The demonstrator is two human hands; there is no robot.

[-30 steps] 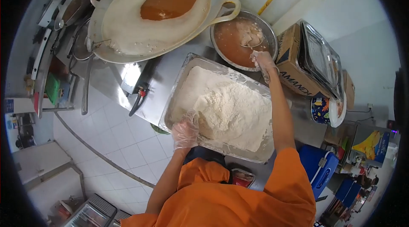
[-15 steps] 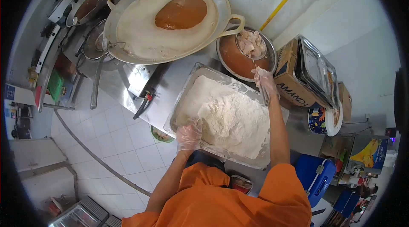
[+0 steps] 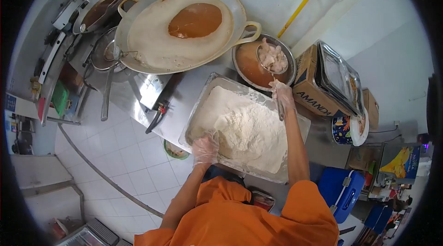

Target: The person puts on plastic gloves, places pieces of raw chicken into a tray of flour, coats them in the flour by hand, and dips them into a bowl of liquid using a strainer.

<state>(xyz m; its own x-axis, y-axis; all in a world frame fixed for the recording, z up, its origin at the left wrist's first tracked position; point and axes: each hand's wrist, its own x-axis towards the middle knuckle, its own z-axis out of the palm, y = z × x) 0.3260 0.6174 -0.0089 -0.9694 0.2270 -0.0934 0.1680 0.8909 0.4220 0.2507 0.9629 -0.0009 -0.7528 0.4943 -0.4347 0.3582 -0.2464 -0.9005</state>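
My right hand (image 3: 283,95), in a clear plastic glove, is closed around the handle of a strainer ladle (image 3: 261,65). The ladle's bowl carries pale raw meat pieces (image 3: 275,58) and sits over a metal bowl of reddish-brown liquid (image 3: 248,56). In a matching glove, my left hand (image 3: 205,149) is curled over the near left rim of a large metal tray (image 3: 188,128); its fingertips are partly hidden. White flour (image 3: 251,128) fills the tray, heaped in the middle.
A wide two-handled pan (image 3: 180,54) of foam-covered brown liquid stands behind the tray. A long-handled strainer (image 3: 106,86) hangs beside it. An AMANDA carton (image 3: 308,96) and stacked metal trays (image 3: 341,77) stand right. A blue cooler (image 3: 340,193) is lower right.
The view has shifted slightly, so the pan and liquid bowl appear lower. Both hands keep their grips, and the strainer ladle stays over the bowl with the meat in it.
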